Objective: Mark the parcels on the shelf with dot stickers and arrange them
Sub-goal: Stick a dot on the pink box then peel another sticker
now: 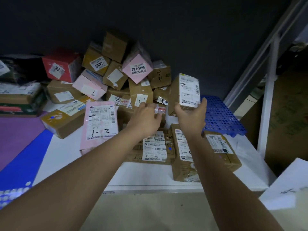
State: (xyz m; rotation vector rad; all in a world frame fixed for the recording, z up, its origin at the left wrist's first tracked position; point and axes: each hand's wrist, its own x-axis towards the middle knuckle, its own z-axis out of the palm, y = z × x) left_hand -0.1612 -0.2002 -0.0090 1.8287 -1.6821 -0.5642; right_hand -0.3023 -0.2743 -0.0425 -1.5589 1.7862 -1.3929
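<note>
1. Heap of parcels (116,77) fills the back of the shelf (150,177) against the dark wall.
2. Bare white strip along the shelf front edge gives open access.
3. Blue perforated crate (221,115) and white upright post (266,114) close the right side.
4. Flat parcels (155,147) occupy the centre.

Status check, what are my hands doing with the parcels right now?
Right hand holds a small parcel upright. Left hand reaches into the parcel pile, fingers at a small white item, unclear what. Nothing blocking.
</note>
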